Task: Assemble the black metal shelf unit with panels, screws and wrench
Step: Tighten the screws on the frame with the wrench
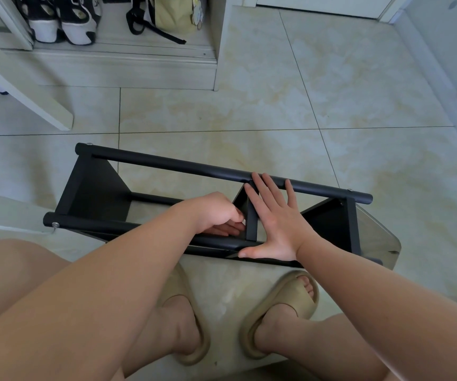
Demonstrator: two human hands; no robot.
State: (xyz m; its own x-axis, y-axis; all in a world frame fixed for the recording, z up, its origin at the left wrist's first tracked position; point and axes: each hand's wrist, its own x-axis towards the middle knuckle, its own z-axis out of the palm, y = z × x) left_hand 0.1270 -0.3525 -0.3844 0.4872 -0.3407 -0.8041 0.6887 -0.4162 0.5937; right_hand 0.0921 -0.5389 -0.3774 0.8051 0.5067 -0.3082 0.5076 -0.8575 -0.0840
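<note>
Beyond the beige slippers [285, 294], the black shelf unit [95, 188] lies on its side on the tiled floor [276, 105], left hand [216, 213] curled beside its middle panel [252, 225], its grasp indiscernible, right hand [276, 224] spread flat across that panel and the far rail [167, 164].

Pale glossy floor tiles [331, 105] with thin grout lines fill most of the view, and a pair of tan slippers [287, 301] sits on them at the near edge. At the far left, a white cabinet [219, 50] holds black-and-white shoes [62, 20] and, to their right, a khaki bag [172, 15] with black straps. A white board [21, 86] slants across the floor on the left, and a white door [318, 4] closes the far side.
</note>
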